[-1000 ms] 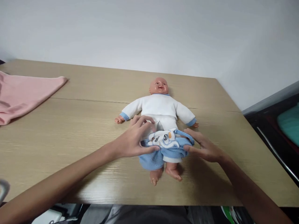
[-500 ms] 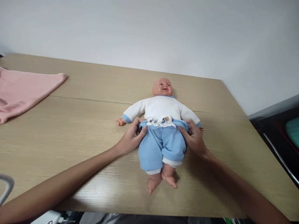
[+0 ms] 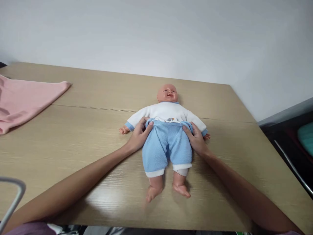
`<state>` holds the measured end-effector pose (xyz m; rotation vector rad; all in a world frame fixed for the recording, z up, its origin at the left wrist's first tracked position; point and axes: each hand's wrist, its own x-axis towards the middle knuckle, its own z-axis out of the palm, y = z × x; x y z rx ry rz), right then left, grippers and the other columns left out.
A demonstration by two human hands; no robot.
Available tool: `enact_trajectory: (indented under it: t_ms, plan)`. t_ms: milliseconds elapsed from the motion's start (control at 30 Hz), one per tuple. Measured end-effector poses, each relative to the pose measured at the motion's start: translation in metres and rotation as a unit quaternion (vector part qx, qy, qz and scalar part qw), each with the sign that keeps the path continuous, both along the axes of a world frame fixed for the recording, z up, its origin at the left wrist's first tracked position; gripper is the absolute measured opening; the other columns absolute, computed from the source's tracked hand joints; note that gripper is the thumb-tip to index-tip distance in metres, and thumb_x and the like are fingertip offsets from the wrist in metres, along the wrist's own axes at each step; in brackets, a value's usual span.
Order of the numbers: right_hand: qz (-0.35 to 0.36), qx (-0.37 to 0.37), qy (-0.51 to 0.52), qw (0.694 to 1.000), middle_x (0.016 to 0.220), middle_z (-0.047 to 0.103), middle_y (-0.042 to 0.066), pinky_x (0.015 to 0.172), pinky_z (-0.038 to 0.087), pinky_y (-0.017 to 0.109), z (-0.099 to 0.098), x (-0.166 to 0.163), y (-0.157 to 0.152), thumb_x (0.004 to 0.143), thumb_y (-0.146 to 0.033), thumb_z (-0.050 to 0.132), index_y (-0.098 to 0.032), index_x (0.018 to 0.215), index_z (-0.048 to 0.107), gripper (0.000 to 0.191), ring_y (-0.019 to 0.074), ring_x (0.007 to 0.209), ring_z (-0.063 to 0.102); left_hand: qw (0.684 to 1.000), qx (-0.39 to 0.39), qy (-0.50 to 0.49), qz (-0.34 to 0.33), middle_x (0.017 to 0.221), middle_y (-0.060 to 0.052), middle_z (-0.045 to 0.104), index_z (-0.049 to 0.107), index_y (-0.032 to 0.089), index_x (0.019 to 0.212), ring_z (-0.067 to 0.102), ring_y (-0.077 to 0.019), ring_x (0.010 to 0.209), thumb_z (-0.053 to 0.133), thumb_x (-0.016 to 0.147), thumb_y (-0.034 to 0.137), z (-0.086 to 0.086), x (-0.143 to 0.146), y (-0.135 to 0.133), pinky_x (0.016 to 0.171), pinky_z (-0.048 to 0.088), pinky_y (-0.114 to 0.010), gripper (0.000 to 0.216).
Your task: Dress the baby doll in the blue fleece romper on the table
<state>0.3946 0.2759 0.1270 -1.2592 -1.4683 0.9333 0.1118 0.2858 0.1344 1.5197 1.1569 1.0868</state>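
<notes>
A baby doll (image 3: 167, 94) lies on its back on the wooden table (image 3: 80, 130), head away from me. It wears a white top with blue cuffs and light blue fleece trousers (image 3: 167, 147). My left hand (image 3: 139, 135) grips the trousers' waistband at the doll's left side of the picture. My right hand (image 3: 195, 139) grips the waistband at the other side. Both hands have fingers curled round the fabric at the doll's waist. The doll's bare feet stick out toward me.
A pink cloth (image 3: 22, 101) lies at the table's far left. A white wall stands behind the table. To the right, beyond the table edge, are a dark surface, a metal bar and something teal (image 3: 305, 138). A grey curved bar (image 3: 11, 204) shows at bottom left.
Both hands have pulled the blue trousers up from the doll's knees to its waist. The printed patch at the waistband is now mostly tucked under the white top.
</notes>
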Motion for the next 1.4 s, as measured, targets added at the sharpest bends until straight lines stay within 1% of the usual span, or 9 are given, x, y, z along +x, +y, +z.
enact_trajectory:
  t_ms: [200,433,567,733,867,933,1100,1267,1400]
  plan:
    - [-0.036,-0.022,0.074,0.996,0.116,0.073,0.005,0.113,0.053,0.043,-0.013,0.001,-0.021,0.101,-0.054,0.067,-0.027,0.110,0.071,0.029,0.0279,0.117,0.068,0.999,0.023,0.020,-0.010,0.133,-0.009,0.064,0.062,0.024,0.114,0.056,-0.0305,0.135,0.068,0.099,0.060,-0.004,-0.007,-0.017,0.119,0.042,-0.041,0.040]
    - [-0.004,-0.099,0.197,0.975,0.123,0.082,0.006,0.110,0.059,0.049,-0.009,-0.004,-0.009,0.094,-0.061,0.072,-0.028,0.121,0.073,0.042,0.0316,0.122,0.075,0.991,-0.051,-0.125,0.006,0.088,0.003,0.057,0.055,0.026,0.106,0.053,-0.0168,0.078,0.076,0.097,0.063,-0.006,-0.005,-0.005,0.075,0.046,-0.029,0.044]
    - [0.032,-0.092,0.193,0.976,0.112,0.082,0.006,0.102,0.062,0.048,-0.007,0.003,-0.002,0.091,-0.065,0.077,-0.028,0.114,0.072,0.044,0.0317,0.110,0.077,0.980,-0.088,-0.176,-0.021,0.091,0.001,0.064,0.059,0.026,0.114,0.057,-0.0184,0.078,0.079,0.093,0.067,-0.006,-0.004,0.005,0.077,0.049,-0.031,0.050]
    - [0.030,0.013,0.053,0.998,0.090,0.064,0.001,0.092,0.057,0.041,0.001,0.011,-0.011,0.098,-0.054,0.072,-0.028,0.093,0.065,0.028,0.0254,0.090,0.064,0.990,-0.061,-0.120,-0.038,0.095,-0.002,0.064,0.063,0.022,0.097,0.060,-0.0221,0.090,0.077,0.094,0.067,-0.001,-0.009,0.007,0.087,0.051,-0.034,0.047]
    - [0.032,0.162,-0.098,0.981,0.100,0.060,0.005,0.097,0.050,0.044,0.025,0.011,-0.010,0.097,-0.042,0.072,-0.027,0.087,0.064,0.019,0.0283,0.100,0.059,0.995,0.091,-0.016,-0.030,0.115,-0.007,0.064,0.066,0.022,0.096,0.060,-0.0263,0.116,0.078,0.096,0.062,0.012,-0.013,0.009,0.104,0.048,-0.036,0.042]
    - [0.052,0.182,-0.104,0.976,0.103,0.061,0.005,0.099,0.049,0.045,0.034,0.009,-0.002,0.097,-0.040,0.070,-0.027,0.086,0.063,0.018,0.0290,0.102,0.059,0.994,0.096,-0.018,-0.046,0.109,-0.005,0.064,0.064,0.022,0.098,0.060,-0.0236,0.108,0.077,0.098,0.061,0.019,-0.012,0.013,0.097,0.049,-0.034,0.041]
    - [0.023,0.025,-0.024,0.999,0.084,0.059,-0.002,0.086,0.053,0.038,0.023,0.008,0.013,0.103,-0.055,0.065,-0.028,0.090,0.063,0.030,0.0231,0.083,0.058,0.996,-0.036,-0.075,-0.037,0.085,0.001,0.058,0.061,0.022,0.098,0.052,-0.0166,0.076,0.076,0.095,0.070,0.018,-0.005,0.021,0.070,0.043,-0.028,0.051]
    - [0.005,-0.076,0.048,0.996,0.108,0.080,0.003,0.111,0.055,0.044,-0.009,0.015,-0.003,0.099,-0.068,0.072,-0.027,0.102,0.075,0.041,0.0292,0.115,0.071,0.997,-0.066,-0.009,-0.040,0.101,-0.004,0.070,0.068,0.022,0.096,0.062,-0.0281,0.105,0.072,0.093,0.055,0.003,-0.014,0.011,0.096,0.052,-0.039,0.034]
    - [0.002,-0.117,0.194,0.974,0.127,0.083,0.003,0.123,0.053,0.048,-0.020,0.013,-0.010,0.096,-0.063,0.078,-0.030,0.115,0.078,0.038,0.0294,0.131,0.071,0.994,-0.084,-0.063,-0.011,0.109,-0.004,0.072,0.067,0.024,0.102,0.063,-0.0294,0.118,0.071,0.096,0.051,-0.010,-0.017,0.004,0.108,0.051,-0.041,0.028]
